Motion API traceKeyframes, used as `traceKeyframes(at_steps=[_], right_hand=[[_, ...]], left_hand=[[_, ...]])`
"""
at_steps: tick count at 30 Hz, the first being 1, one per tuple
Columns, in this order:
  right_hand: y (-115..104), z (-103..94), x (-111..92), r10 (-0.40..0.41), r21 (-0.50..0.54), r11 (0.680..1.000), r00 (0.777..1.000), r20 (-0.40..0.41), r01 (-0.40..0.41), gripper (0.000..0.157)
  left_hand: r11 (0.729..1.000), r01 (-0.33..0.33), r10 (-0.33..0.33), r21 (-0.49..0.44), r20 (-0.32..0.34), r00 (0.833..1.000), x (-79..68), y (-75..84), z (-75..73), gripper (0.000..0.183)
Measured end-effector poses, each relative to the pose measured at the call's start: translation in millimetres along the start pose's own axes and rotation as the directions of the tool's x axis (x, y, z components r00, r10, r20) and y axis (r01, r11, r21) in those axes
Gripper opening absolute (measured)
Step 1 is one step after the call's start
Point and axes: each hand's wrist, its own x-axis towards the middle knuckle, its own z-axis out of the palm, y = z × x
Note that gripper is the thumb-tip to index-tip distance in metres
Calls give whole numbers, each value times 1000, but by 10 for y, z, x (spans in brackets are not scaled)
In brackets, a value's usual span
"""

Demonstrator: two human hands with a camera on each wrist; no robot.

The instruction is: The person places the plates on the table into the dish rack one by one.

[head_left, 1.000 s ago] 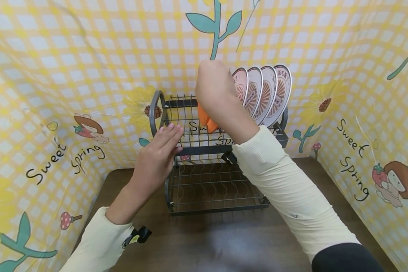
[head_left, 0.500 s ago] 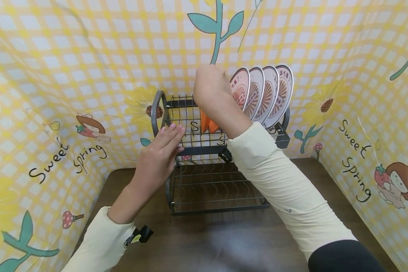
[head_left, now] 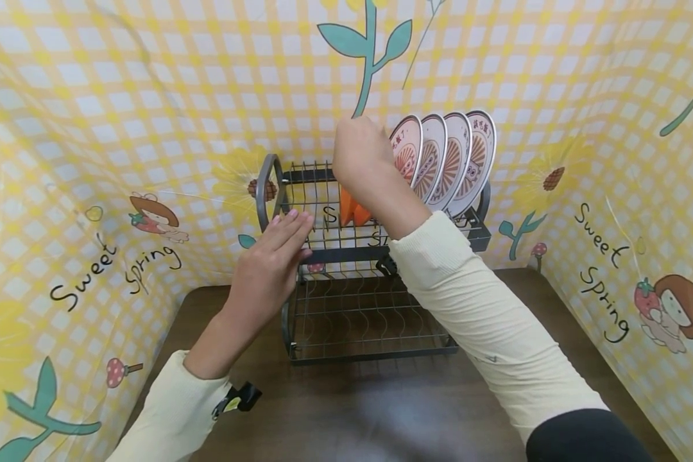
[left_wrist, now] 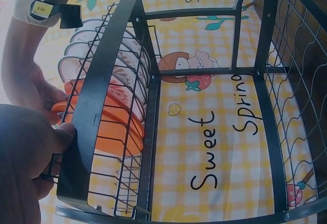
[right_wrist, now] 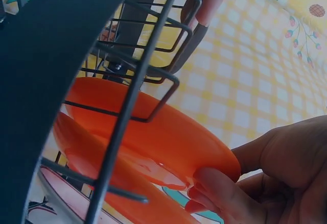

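Observation:
A two-tier dark metal dish rack stands on the brown table. My left hand grips the front rail of its upper tier at the left, with the thumb on the rail in the left wrist view. Over the middle of that tier, my right hand pinches the rim of an orange plate between thumb and fingers. The plate stands on edge among the wires, and a second orange plate leans beside it. In the head view, the right hand hides most of both.
Several white patterned plates stand on edge in a row at the upper tier's right. The lower tier has wavy wire dividers. A yellow checked cloth surrounds the table at the back and sides.
My right hand has come down slightly with the orange plate. The left hand keeps its place on the rack.

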Motion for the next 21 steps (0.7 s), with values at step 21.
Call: traceKeyframes(at_steps=[21], right_hand=[[85, 0, -133, 0, 87, 996, 999, -46, 4, 39]], left_hand=[[999, 23, -22, -36, 38, 999, 1, -47, -56, 55]])
